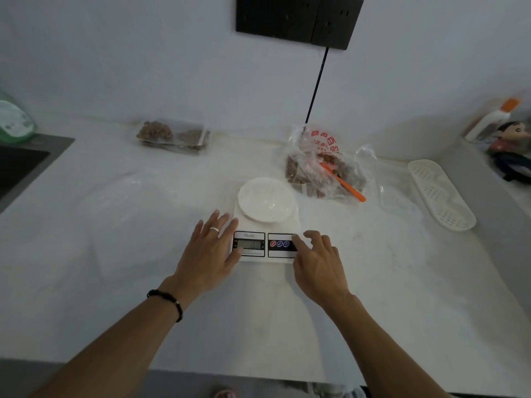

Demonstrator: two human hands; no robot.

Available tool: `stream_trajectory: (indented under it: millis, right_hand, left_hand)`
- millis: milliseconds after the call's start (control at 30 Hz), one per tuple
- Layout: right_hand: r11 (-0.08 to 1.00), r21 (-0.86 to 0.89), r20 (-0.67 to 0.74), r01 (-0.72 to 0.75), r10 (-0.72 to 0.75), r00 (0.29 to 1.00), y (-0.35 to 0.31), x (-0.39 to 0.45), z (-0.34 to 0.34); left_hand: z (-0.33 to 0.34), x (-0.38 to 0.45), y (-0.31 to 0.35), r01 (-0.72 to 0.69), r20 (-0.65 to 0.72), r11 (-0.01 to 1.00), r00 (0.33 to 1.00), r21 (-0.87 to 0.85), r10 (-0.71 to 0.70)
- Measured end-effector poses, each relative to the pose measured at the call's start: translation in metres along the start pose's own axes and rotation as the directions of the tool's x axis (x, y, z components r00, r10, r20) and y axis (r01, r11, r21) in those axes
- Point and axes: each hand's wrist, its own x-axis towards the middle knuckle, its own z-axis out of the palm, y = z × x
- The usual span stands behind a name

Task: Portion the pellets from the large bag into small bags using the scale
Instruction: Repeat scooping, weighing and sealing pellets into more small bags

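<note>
A white digital scale (265, 245) sits mid-counter with an empty white bowl (266, 199) on its platform. My left hand (208, 252) rests flat against the scale's left edge, fingers spread, thumb by the display. My right hand (317, 258) lies at the right edge, one fingertip touching the button panel. Behind the scale on the right, the large clear bag of brown pellets (319, 165) lies open with an orange scoop (343, 182) stuck in it. Small filled bags of pellets (172, 136) lie at the back left against the wall.
A white perforated tray (441, 193) lies at the right, empty clear bags (396, 193) beside it. A dark sink (17, 168) is at the far left. A bottle with an orange cap (492, 119) and a figurine (510, 150) stand on the right ledge. A black cord (317, 84) hangs from wall sockets.
</note>
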Motion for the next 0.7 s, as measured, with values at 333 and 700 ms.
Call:
stream_trajectory:
  millis: [333,700]
  right_hand:
    - [0.998,-0.052,0.081,0.021,-0.017,0.997,-0.007,-0.014,-0.003]
    - [0.996,-0.083,0.146,0.024,-0.012,0.989,-0.011,-0.002,0.000]
  left_hand:
    - [0.008,-0.018,-0.004,0.022,-0.021,0.999,1.000,0.026,-0.021]
    - [0.012,-0.014,-0.006,0.008,-0.017,0.999,1.000,0.042,-0.007]
